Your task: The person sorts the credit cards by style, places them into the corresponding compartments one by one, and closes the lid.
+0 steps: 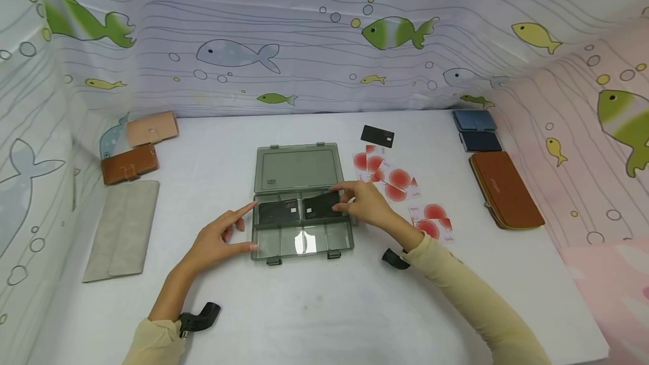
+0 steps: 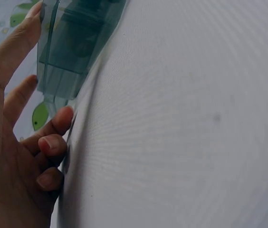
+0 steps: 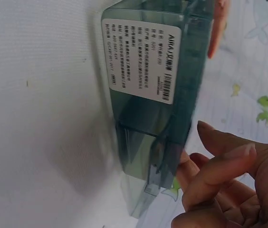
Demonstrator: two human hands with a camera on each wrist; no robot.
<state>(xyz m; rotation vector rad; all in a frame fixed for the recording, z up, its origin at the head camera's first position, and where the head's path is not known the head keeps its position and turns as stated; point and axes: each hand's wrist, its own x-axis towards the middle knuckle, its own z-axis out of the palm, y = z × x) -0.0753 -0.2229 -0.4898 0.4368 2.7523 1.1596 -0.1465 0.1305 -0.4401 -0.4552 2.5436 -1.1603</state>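
On the white-clothed table [image 1: 324, 308], an open compartment box [image 1: 299, 169] is placed; red-printed cards [image 1: 399, 178] and one black card [image 1: 377, 136] are laid nearby, wallets [image 1: 130, 164] at both sides.

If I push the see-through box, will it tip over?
Probably not: the box lies low and wide on the flat table. It may be light for its size, since its plastic walls look thin, and fairly stiff, since they stand straight.

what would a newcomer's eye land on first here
Probably the open, see-through grey-green box mid-table, with black cards lying in its back row, the left hand touching its left side and the right hand at the right-hand card. Next come the red-and-white cards spread right of the box, and the fish-patterned curtain filling the background.
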